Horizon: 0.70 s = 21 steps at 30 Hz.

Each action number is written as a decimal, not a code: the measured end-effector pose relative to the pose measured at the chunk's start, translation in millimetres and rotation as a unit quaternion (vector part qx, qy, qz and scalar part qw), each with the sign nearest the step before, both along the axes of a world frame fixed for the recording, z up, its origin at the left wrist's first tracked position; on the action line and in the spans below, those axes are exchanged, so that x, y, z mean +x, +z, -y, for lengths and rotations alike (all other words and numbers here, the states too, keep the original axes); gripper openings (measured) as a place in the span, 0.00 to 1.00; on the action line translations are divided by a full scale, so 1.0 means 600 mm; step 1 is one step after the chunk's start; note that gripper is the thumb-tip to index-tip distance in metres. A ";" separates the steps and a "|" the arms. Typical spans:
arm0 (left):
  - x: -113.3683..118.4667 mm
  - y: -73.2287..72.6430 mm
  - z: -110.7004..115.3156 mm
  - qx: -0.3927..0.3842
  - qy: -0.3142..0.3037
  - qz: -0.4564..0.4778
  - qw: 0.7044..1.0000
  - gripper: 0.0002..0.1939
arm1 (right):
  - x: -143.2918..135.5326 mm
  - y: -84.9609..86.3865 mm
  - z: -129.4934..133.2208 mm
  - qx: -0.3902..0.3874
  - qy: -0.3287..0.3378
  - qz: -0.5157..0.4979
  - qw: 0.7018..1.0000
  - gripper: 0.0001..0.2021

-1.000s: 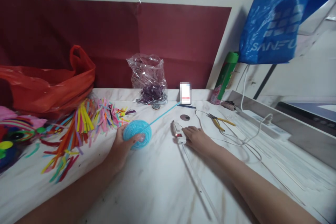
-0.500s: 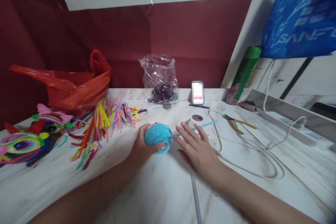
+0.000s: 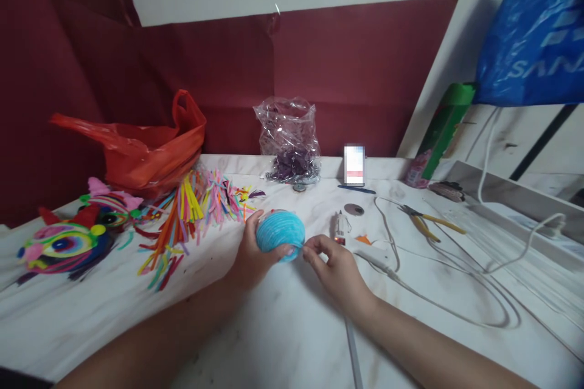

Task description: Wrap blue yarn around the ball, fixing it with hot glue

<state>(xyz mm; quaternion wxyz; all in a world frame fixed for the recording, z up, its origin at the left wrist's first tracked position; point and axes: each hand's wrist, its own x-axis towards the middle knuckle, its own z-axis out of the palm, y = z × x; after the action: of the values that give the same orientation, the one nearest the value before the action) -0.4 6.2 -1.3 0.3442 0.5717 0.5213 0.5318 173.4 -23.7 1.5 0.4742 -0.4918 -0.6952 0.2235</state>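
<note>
A round ball (image 3: 280, 231) wound in light blue fuzzy pipe cleaner is held by my left hand (image 3: 255, 255), the fingers behind it and the thumb across its lower front. At the ball's right edge, my right hand (image 3: 333, 267) is closed in a pinch on the end of the blue pipe cleaner; the strand itself is mostly hidden by the fingertips. Just beyond the right hand lies a white glue gun (image 3: 341, 228) with an orange part beside it and a cord.
Bunches of coloured pipe cleaners (image 3: 191, 200) and two decorated animal heads (image 3: 66, 246) lie left, before a red bag (image 3: 155, 146). A clear bag (image 3: 289, 140) and phone (image 3: 354, 165) stand at the back. Pliers (image 3: 431, 222) and looping cables (image 3: 438, 301) occupy the right.
My right hand has gone from flat, spread fingers to a pinch at the ball's edge. The blue strand that stuck out to the right no longer shows. The view has turned slightly left.
</note>
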 end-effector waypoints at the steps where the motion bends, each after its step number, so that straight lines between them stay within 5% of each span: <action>1: 0.001 -0.001 0.000 -0.003 -0.001 0.008 1.000 0.48 | 0.000 0.000 0.000 -0.017 0.003 -0.011 1.000 0.09; 21: 0.010 -0.014 -0.001 0.020 -0.036 0.039 0.998 0.42 | -0.003 -0.023 -0.019 -0.100 0.001 -0.104 0.990 0.13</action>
<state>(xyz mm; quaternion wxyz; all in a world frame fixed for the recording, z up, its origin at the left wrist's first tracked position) 5.8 6.6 -9.5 0.3714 0.5762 0.4756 0.5512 171.4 -12.2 -12.5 0.4921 -0.5103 -0.6170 0.3417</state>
